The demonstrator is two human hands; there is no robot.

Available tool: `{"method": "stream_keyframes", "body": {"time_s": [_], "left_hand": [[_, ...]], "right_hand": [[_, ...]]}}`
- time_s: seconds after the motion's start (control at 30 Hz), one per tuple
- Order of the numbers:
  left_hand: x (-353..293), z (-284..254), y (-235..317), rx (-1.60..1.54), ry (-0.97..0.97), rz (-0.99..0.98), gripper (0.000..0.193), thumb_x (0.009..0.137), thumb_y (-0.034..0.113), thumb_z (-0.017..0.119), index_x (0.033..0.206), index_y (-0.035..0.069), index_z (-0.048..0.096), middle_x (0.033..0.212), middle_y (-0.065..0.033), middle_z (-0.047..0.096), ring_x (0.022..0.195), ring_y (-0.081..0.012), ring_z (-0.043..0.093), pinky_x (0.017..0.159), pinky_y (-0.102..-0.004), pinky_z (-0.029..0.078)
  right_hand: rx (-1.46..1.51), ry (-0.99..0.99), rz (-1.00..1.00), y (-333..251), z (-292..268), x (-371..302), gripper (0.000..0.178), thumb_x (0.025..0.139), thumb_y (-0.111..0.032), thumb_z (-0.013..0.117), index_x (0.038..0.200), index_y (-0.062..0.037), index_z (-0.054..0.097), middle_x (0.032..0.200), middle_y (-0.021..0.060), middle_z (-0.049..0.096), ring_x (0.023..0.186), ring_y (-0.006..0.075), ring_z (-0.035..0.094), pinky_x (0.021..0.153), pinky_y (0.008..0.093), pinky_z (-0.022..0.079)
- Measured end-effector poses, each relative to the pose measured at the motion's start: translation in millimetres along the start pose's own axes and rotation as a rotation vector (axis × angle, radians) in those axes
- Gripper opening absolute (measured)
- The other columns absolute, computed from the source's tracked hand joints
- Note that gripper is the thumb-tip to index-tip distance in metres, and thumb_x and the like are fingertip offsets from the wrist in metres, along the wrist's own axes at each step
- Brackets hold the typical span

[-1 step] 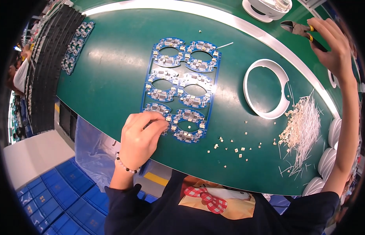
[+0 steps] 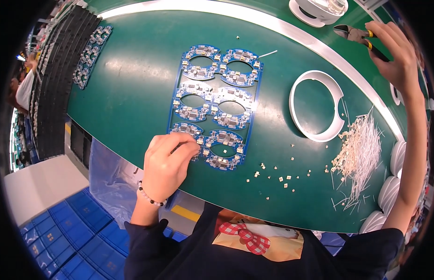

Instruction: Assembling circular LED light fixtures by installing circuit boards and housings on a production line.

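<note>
Barely a flicker since the last frame: the left hand (image 2: 166, 158) still bends over the near-left corner of the blue circuit-board panel (image 2: 216, 106), mid-table, fingertips too hidden to tell their grip. The right hand (image 2: 395, 58) stays up past the far-right edge, fingers closed around cutters (image 2: 354, 34). Green table (image 2: 133, 93) now: white ring (image 2: 295, 109) right of the panel, pale strips (image 2: 366, 144) heaped toward the right edge; black racks (image 2: 63, 70) left, blue crates (image 2: 86, 219) below.

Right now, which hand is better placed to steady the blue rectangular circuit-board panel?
Probably the left hand: its fingers are at the near-left corner of the panel, while the distant right hand holds metal cutters with black-and-yellow handles.
</note>
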State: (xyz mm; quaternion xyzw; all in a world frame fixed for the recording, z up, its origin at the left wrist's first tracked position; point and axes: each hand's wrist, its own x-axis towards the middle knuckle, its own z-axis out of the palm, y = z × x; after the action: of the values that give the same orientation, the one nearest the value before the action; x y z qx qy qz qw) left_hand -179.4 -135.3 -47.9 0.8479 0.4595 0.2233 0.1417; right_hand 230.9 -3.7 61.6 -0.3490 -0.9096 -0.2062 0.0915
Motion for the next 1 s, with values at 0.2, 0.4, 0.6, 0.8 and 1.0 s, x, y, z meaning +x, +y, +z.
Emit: {"method": "stream_keyframes", "body": {"time_s": [0.2, 0.4, 0.6, 0.8, 1.0], "left_hand": [[2, 0, 4, 0.023, 0.023, -0.041, 0.011, 0.069, 0.001, 0.066, 0.077, 0.006, 0.061, 0.084, -0.002, 0.062, 0.073, -0.0196, 0.06, 0.066, -0.0306, 0.043], [3, 0, 5, -0.031, 0.012, -0.12, 0.009, 0.071, 0.0, 0.065, 0.078, 0.005, 0.061, 0.08, -0.0043, 0.063, 0.07, -0.0218, 0.06, 0.065, -0.0314, 0.043], [-2, -8, 20, -0.061, 0.075, 0.035, 0.013, 0.068, -0.001, 0.067, 0.078, 0.006, 0.062, 0.082, -0.0038, 0.064, 0.083, -0.0226, 0.064, 0.094, -0.0446, 0.041], [11, 9, 19, -0.147, -0.033, 0.146, 0.021, 0.064, 0.001, 0.07, 0.084, 0.005, 0.065, 0.094, -0.0052, 0.062, 0.091, -0.0248, 0.058, 0.082, -0.0406, 0.045], [7, 8, 19, -0.089, -0.098, 0.103, 0.02, 0.062, 0.001, 0.069, 0.081, 0.006, 0.065, 0.091, -0.0038, 0.062, 0.092, -0.0253, 0.058, 0.083, -0.0417, 0.045]], "right_hand": [[0.0, 0.017, -0.012, 0, -1, -3, 0.05, 0.057, 0.01, 0.068, 0.105, -0.0006, 0.059, 0.101, 0.0121, 0.061, 0.083, 0.0285, 0.056, 0.074, 0.034, 0.047], [-0.006, 0.013, -0.003, 12, 4, -15, 0.051, 0.056, 0.01, 0.069, 0.106, -0.0004, 0.059, 0.101, 0.0133, 0.061, 0.084, 0.0293, 0.056, 0.074, 0.0347, 0.047], [-0.008, 0.002, 0.021, 11, 2, -24, 0.051, 0.057, 0.01, 0.069, 0.106, -0.0005, 0.059, 0.1, 0.0133, 0.061, 0.083, 0.0292, 0.056, 0.074, 0.0345, 0.047], [-0.045, -0.004, 0.021, 13, -11, -25, 0.051, 0.057, 0.01, 0.069, 0.105, -0.0008, 0.059, 0.1, 0.0137, 0.061, 0.083, 0.0297, 0.056, 0.074, 0.0345, 0.047], [-0.017, 0.02, 0.003, 10, 2, -25, 0.05, 0.057, 0.01, 0.07, 0.105, -0.0009, 0.059, 0.1, 0.0147, 0.061, 0.082, 0.03, 0.056, 0.073, 0.0346, 0.047]]}}
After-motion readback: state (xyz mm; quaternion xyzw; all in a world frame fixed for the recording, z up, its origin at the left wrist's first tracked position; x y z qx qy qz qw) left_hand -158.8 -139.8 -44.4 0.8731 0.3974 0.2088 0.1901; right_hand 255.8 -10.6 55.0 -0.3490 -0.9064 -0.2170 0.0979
